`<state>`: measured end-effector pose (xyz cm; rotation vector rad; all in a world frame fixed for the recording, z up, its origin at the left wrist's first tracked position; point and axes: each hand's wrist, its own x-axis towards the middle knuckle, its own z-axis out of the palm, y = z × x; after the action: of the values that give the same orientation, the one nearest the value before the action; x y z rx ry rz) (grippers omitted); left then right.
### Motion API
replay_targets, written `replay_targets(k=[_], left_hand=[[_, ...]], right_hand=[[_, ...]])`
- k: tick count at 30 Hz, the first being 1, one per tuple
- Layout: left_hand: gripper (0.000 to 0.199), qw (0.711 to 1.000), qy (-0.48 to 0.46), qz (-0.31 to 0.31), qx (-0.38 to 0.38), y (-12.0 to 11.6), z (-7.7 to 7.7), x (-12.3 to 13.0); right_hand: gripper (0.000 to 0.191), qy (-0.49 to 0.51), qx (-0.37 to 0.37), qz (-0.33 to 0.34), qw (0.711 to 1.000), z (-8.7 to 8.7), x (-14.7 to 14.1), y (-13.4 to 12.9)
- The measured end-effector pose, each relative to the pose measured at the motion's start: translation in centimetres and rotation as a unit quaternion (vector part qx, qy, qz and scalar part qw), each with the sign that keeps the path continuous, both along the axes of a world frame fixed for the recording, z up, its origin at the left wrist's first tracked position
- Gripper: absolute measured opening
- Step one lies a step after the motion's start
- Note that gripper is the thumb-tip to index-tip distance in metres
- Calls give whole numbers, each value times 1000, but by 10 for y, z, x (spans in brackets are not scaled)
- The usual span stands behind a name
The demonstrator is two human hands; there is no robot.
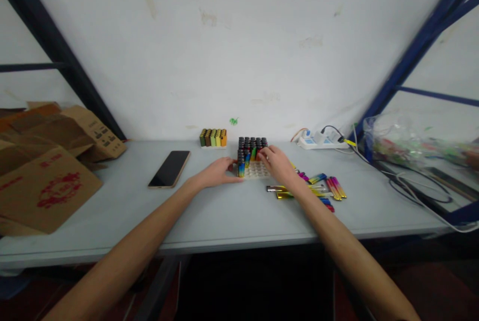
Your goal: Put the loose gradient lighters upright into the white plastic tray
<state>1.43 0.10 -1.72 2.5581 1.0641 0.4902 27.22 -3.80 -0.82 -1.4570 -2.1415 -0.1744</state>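
A white tray with holes [258,170] stands mid-table, its back rows and left side filled with upright black-topped lighters [252,142]. My left hand [220,171] is at the tray's left edge, thumb and fingers apart on either side of the front-left corner, touching a blue lighter [241,169] there. Over the tray's right side, my right hand [276,162] has its fingers pressed together by a red lighter; what they hold, if anything, is too small to tell. Loose shiny lighters [317,178] lie in a pile to the right, partly behind my right forearm.
A second small block of yellow and green lighters [213,138] stands by the wall. A phone [169,169] lies on the left, beside cardboard boxes [67,191]. A white power strip [324,140] with cables sits back right, near plastic bags [396,136] and blue metal posts.
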Motion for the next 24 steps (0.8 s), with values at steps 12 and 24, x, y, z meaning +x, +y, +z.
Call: replay_targets(k=[12,24], left_hand=[[66,1000,16,-3,1,1,1,0],[66,1000,2,-8,3,3,-1,-2]], right_hand=[[30,-43,-167,39,984,6,89,1],[33,42,-255,165,952,29,69,-23]])
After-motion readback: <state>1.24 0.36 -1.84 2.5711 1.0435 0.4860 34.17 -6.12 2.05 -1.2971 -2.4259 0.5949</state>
